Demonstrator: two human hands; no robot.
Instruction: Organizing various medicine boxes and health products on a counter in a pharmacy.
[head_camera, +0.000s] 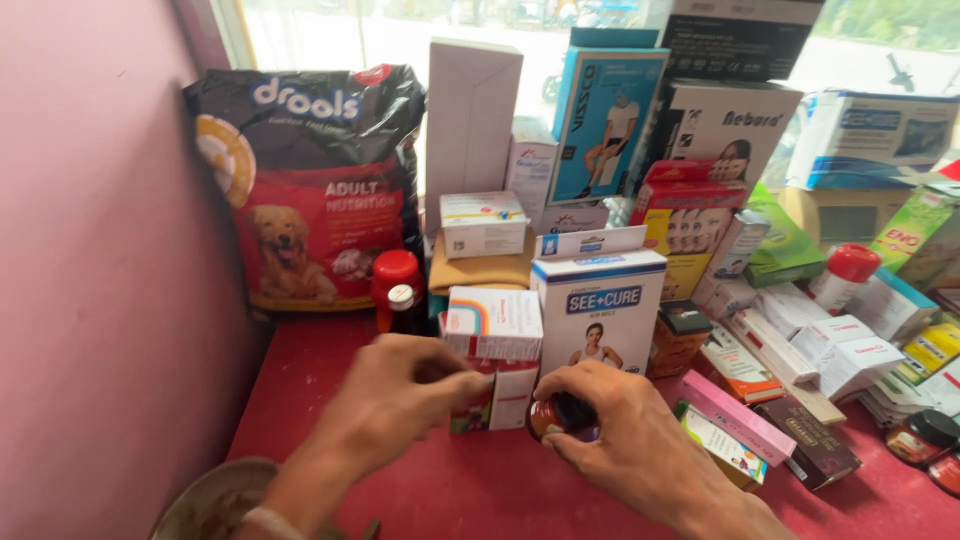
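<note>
We find the right hand (625, 425) closed over a small jar (560, 415) that stands on the red counter (480, 490), near its front edge and just before a stack of cartons. The fingers wrap its top and sides, so only a patch of dark glass or plastic with an orange-brown glint shows; the lid is hidden and we cannot tell its kind. We judge the jar light, rigid and smooth-walled, likely breakable if it is glass, and somewhat slippery; the soundest hold is around the body below the cap, with the base kept on the counter. The left hand (405, 400) is blurred; its fingers are drawn together at the edge of a small white carton (497, 325) with coloured stripes, which sits on another small carton (505, 395). Whether it pinches that carton or only touches it we cannot tell. Behind stands a white-and-blue box (598, 312) bearing a figure. To the left are two red-capped bottles (397, 290), and farther back a dark pet-food bag (305, 185) leans at the pink wall (100, 250). To the right lie many flat medicine cartons (790, 350), and tall boxes (605, 120) line the window.
</note>
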